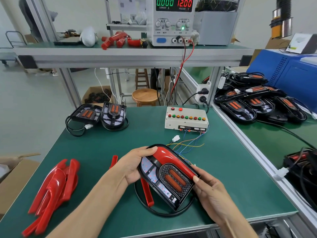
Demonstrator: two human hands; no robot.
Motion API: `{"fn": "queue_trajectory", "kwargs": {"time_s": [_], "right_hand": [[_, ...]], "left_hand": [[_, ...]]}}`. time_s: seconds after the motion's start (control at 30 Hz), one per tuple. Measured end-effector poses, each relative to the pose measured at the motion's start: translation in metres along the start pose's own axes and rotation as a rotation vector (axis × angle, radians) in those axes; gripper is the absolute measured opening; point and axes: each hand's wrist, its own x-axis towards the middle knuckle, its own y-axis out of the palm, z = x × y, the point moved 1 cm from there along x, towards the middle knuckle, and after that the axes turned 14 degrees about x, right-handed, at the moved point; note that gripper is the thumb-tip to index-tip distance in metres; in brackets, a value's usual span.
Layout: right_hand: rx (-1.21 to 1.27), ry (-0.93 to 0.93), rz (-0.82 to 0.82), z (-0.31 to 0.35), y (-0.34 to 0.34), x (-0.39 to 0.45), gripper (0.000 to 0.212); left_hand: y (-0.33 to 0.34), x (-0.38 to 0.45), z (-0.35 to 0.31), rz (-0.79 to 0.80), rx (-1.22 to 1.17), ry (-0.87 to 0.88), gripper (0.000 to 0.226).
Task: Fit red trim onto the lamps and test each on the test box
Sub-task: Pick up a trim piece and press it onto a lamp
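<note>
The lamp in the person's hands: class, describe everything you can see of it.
The lamp is a black, rounded housing, tilted, held above the green mat. Inside sit two orange oblong lenses in a mesh-patterned surround, with pale panels dotted red. A glossy red trim curves along its upper edge. The left hand grips its left end, thumb on the trim; the right hand holds the right side.
</note>
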Motion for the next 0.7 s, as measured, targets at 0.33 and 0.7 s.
{"fn": "queue_trajectory", "kwargs": {"time_s": [0.33,0.7], "right_hand": [[0.000,-0.010,-0.019,-0.0011,0.0013,0.0004,0.042],[-0.082,-0.037,-0.025,-0.0045,0.0060,-0.0021,0.029]], "left_hand": [[0.0041,-0.0017,-0.0011,-0.073,0.067,0.027,0.034],[-0.0003,-0.0067,0.0027,-0.046,0.107,0.129,0.040]]}}
